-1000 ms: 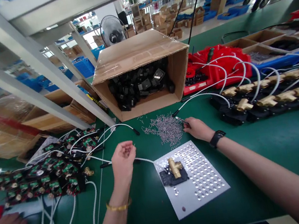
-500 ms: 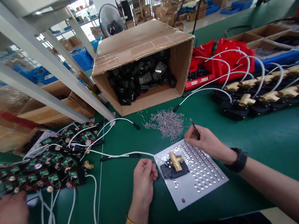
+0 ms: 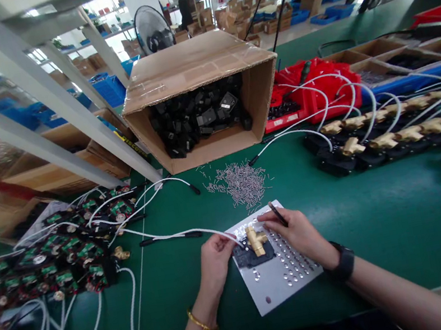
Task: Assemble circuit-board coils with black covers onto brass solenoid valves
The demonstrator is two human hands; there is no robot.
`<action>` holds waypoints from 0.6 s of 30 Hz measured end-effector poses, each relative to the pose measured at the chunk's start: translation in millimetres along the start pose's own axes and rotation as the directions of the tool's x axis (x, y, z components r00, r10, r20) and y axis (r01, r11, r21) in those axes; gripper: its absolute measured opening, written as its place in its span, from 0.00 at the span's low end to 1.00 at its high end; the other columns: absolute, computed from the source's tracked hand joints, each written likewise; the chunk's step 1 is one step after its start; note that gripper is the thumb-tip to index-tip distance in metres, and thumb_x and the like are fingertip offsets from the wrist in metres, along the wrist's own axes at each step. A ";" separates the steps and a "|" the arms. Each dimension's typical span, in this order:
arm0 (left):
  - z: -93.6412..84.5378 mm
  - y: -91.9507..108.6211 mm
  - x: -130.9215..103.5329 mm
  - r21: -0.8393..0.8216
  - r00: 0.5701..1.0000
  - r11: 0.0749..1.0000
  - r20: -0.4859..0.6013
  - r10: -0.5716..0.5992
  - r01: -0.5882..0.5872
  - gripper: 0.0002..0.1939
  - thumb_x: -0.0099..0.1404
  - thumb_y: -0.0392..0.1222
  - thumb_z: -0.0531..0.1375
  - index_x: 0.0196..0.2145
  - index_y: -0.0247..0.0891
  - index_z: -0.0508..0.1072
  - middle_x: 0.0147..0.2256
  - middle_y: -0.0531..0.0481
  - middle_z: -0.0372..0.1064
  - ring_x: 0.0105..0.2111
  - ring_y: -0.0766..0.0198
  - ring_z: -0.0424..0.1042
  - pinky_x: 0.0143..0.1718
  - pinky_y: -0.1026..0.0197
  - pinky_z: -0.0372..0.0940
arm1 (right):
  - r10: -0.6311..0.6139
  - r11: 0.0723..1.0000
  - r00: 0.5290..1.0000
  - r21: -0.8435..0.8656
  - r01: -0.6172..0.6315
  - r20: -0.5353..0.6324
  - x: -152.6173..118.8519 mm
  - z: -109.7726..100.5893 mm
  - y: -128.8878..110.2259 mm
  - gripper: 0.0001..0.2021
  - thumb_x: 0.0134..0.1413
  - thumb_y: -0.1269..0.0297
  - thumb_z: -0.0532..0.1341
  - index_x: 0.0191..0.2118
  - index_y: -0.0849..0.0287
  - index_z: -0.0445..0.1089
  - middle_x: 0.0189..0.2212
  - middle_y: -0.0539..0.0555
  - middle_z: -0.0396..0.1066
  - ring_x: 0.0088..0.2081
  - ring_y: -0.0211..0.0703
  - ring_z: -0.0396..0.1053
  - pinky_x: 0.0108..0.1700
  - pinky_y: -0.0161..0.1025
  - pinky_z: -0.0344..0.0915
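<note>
Left hand (image 3: 214,260) pinches white cable (image 3: 173,234) at left edge of perforated plate (image 3: 281,279) on green desk (image 3: 383,216). Right hand (image 3: 298,231), fingers clamped on thin dark tool (image 3: 277,214), touches brass valve (image 3: 256,240) on plate. Pin pile (image 3: 241,183) just behind.

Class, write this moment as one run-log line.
left hand: pinching white cable at brass valve | right hand: holding dark tool beside valve | valve on perforated plate

Head-worn camera looks forward and down, close over the green bench (image 3: 381,205).
</note>
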State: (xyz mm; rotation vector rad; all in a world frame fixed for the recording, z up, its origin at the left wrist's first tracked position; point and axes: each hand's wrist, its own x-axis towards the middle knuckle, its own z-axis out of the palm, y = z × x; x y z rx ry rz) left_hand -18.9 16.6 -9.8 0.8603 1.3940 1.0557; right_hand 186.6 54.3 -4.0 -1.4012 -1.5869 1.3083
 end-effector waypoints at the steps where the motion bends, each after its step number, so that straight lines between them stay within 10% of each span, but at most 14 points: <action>1: 1.2 -0.1 0.6 0.026 1.000 1.000 0.016 0.006 -0.006 0.07 0.49 0.39 0.63 0.26 0.33 0.73 0.25 0.49 0.71 0.26 0.64 0.69 0.31 0.65 0.62 | -0.014 0.999 1.000 -0.029 0.014 0.001 -1.0 -0.3 -0.1 0.09 0.51 0.64 0.56 0.36 0.60 0.71 0.34 0.54 0.73 0.37 0.45 0.69 0.42 0.43 0.62; 10: -1.1 3.2 4.2 0.212 0.990 0.968 0.037 0.134 -0.138 0.09 0.52 0.44 0.60 0.26 0.35 0.72 0.26 0.49 0.71 0.27 0.62 0.69 0.31 0.64 0.64 | 0.053 0.974 0.998 0.220 -0.057 0.027 0.5 2.9 -4.9 0.06 0.49 0.65 0.59 0.33 0.61 0.66 0.26 0.52 0.72 0.31 0.43 0.70 0.37 0.39 0.65; 18: 0.6 0.1 4.9 0.492 0.897 0.753 0.175 0.407 -0.438 0.07 0.57 0.47 0.59 0.27 0.44 0.73 0.28 0.51 0.72 0.31 0.58 0.72 0.32 0.61 0.69 | 0.007 0.993 1.000 -0.120 -0.007 -0.005 -2.1 7.6 6.2 0.05 0.45 0.75 0.63 0.29 0.60 0.74 0.27 0.48 0.75 0.31 0.38 0.71 0.32 0.29 0.62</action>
